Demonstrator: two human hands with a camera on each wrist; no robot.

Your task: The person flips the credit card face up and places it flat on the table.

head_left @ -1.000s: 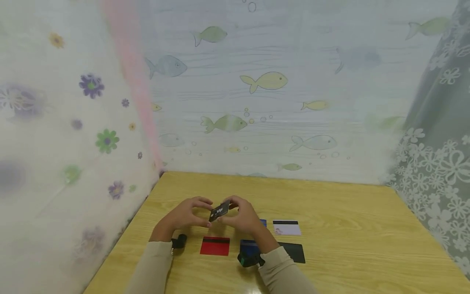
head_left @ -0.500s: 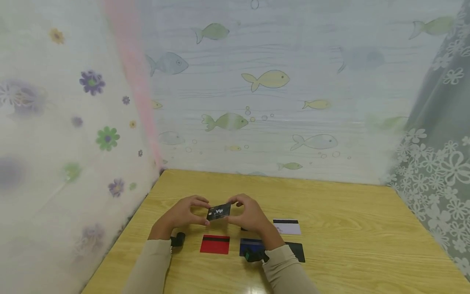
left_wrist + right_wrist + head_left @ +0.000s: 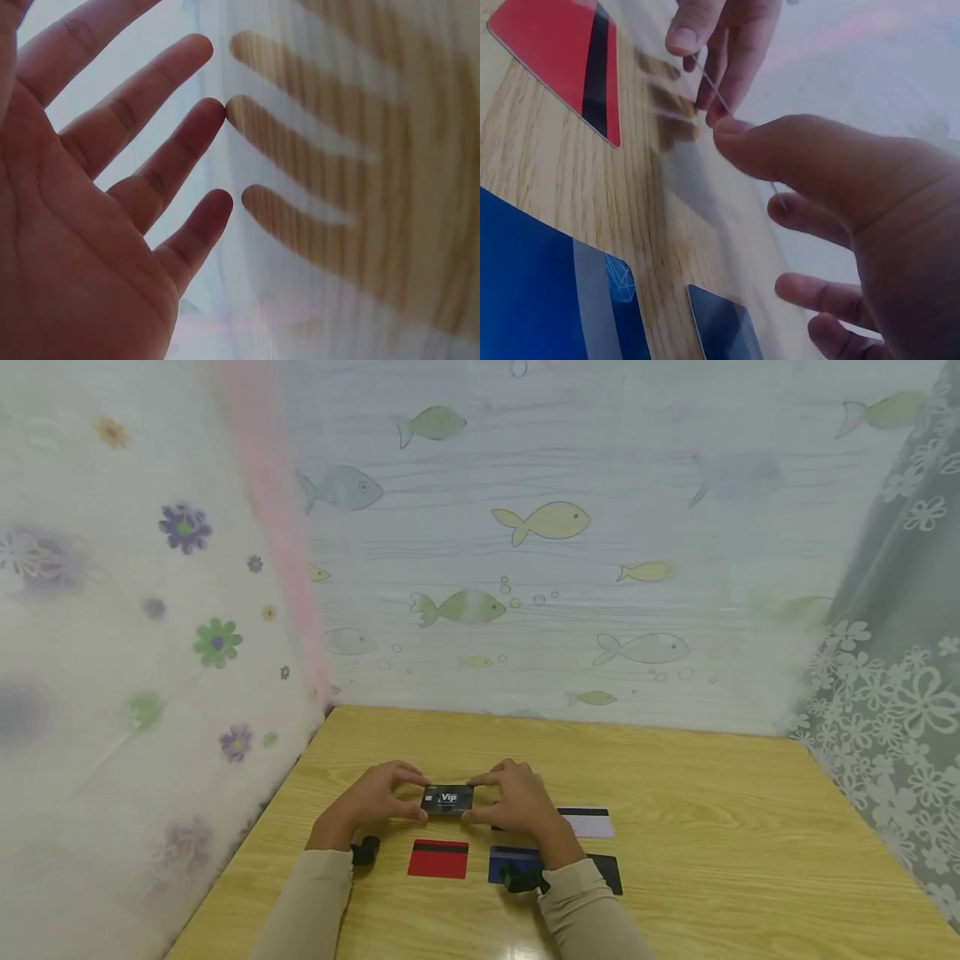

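A black bank card (image 3: 447, 799) marked "Vip" is held between the two hands, its printed face toward the head camera. The left hand (image 3: 378, 795) pinches its left end at the corners with thumb and forefinger. At the right end, the right hand (image 3: 519, 803) holds the corners the same way. Seen from the right wrist, the card (image 3: 714, 86) appears edge-on, a thin line running from the left hand (image 3: 731, 45) to the right thumb. In the left wrist view, the other fingers of the left hand (image 3: 97, 195) spread out straight over the wood.
Nearest the hands lies a red card (image 3: 438, 860) with a black stripe. A blue card (image 3: 510, 860) and a black card (image 3: 609, 875) lie partly under the right forearm. Behind them are a white card (image 3: 588, 823) and another card mostly hidden by the right hand.
The black card has turned from a steep tilt to face the head camera squarely. The right hand has shifted to the right, and both hands still hold the card.
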